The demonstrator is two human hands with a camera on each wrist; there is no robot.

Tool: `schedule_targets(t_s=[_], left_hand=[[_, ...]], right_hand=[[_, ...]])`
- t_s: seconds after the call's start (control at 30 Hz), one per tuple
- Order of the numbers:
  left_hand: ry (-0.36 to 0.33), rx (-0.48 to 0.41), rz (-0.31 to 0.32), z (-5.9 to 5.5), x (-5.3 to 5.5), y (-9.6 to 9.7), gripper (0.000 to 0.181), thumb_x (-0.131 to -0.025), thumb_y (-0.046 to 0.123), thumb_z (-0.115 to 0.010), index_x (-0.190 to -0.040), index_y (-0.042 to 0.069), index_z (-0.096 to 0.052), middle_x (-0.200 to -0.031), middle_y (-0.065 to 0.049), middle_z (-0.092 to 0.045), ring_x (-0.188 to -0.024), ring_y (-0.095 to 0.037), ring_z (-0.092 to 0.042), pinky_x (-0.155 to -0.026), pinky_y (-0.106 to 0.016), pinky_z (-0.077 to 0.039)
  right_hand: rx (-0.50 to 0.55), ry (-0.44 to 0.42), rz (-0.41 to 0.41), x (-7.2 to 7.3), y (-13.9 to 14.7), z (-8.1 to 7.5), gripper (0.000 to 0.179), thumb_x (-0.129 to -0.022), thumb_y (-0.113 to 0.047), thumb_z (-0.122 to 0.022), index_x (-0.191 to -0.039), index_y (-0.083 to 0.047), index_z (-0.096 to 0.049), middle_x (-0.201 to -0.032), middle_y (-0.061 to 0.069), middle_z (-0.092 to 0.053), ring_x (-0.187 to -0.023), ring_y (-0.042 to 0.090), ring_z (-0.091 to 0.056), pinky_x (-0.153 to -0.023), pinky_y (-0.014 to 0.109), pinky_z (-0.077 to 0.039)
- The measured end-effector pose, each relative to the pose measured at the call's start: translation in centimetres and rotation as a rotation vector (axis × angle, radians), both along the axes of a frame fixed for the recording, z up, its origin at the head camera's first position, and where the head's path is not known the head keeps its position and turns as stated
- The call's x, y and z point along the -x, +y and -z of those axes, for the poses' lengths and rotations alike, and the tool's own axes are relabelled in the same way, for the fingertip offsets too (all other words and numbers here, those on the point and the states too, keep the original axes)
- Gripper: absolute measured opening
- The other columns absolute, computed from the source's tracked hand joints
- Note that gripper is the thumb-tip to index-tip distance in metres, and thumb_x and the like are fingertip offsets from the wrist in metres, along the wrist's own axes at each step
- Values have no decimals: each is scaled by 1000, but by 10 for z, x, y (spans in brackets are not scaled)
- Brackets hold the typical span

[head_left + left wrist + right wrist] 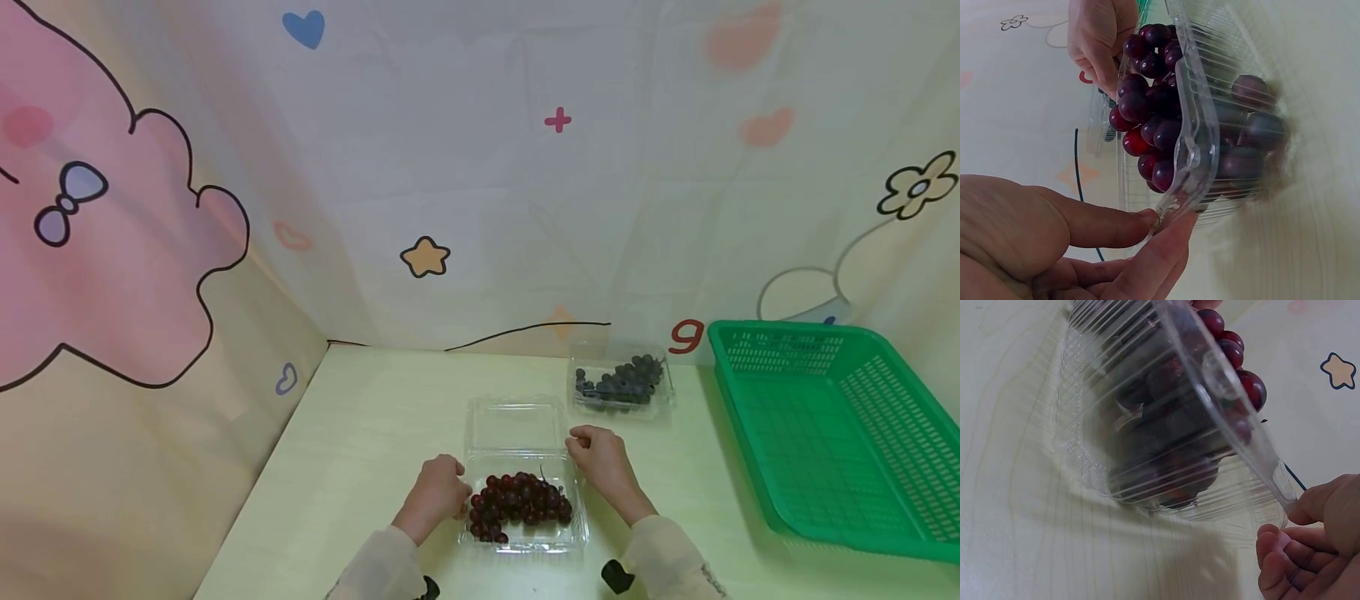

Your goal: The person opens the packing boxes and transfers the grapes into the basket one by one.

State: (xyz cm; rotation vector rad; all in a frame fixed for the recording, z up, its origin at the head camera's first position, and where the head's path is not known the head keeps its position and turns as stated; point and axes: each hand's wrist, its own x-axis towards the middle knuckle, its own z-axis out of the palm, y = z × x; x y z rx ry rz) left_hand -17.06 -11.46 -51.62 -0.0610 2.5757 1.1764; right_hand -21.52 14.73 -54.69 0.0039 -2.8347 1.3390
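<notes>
A clear plastic clamshell box (525, 543) sits on the table with its lid (517, 423) folded back, away from the person. Inside its base lies a bunch of dark red grapes (517, 500), with a thin stem poking up. The left hand (438, 492) pinches the rim at the box's left side, thumb above and fingertips beneath, as the left wrist view shows. On the opposite side, the right hand (606, 467) holds the rim near the hinge; its thumb (1313, 506) lies at the rim's corner and the other fingers curl below.
Behind and to the right stands another clear box (663, 408) with dark, nearly black grapes (626, 383). A large green plastic basket (765, 492) occupies the table's right side. A printed cloth (487, 167) hangs behind the table (315, 500) and along its left.
</notes>
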Motion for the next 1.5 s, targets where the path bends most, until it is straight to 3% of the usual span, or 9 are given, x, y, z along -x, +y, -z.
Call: schedule_targets(t_s=[0.23, 0.5, 0.73, 0.97, 1.2, 1.5], left_hand=[[-33, -31, -21, -2, -1, 3, 34, -92, -12, -65, -123, -21, -56, -78, -13, -65, -50, -11, -54, -50, -24, -52], [-36, -42, -37, -2, 0, 2, 32, -91, -13, -65, -121, -20, -57, -77, -14, -64, -50, -11, -55, -51, -25, -54], [-36, -59, -39, -3, -1, 1, 32, -90, -14, -66, -120, -20, -57, -78, -14, -63, -49, -11, -53, -51, -25, -55], [-44, -67, -48, -3, -1, 2, 30, -91, -14, -65, -119, -19, -57, -77, -14, -65, -49, -11, -54, -53, -27, -58], [-23, -60, -33, -5, -2, 1, 29, -90, -14, -66, -118, -20, -58, -75, -15, -65, -49, -11, -55, -52, -27, -58], [-10, -71, -18, -3, -3, 0, 33, -89, -14, -66, -120, -22, -58, -75, -16, -65, -47, -11, -57, -51, -26, -57]], right_hand=[[-5, 8, 6, -1, 0, -2, 28, -97, -8, -64, -117, 10, -70, -92, 13, -74, -76, 21, -67, -68, 39, -56], [-35, 96, 0, -4, 1, -4, 28, -94, -6, -70, -118, 9, -69, -93, 13, -72, -86, 28, -68, -76, 46, -58], [-45, 157, -17, -13, 0, -17, 28, -94, -5, -72, -119, 9, -70, -102, 17, -71, -92, 30, -67, -80, 47, -57], [-41, 214, -100, -25, -6, -36, 22, -92, 0, -72, -114, 5, -72, -102, 14, -73, -88, 24, -67, -73, 40, -58], [-94, 185, -249, -30, -12, -43, 16, -93, 4, -70, -108, 2, -74, -89, 3, -71, -73, 11, -62, -63, 28, -54], [-317, 171, -354, -38, -20, -42, 13, -89, 5, -75, -101, 1, -75, -91, 8, -73, -80, 22, -67, -72, 43, -58]])
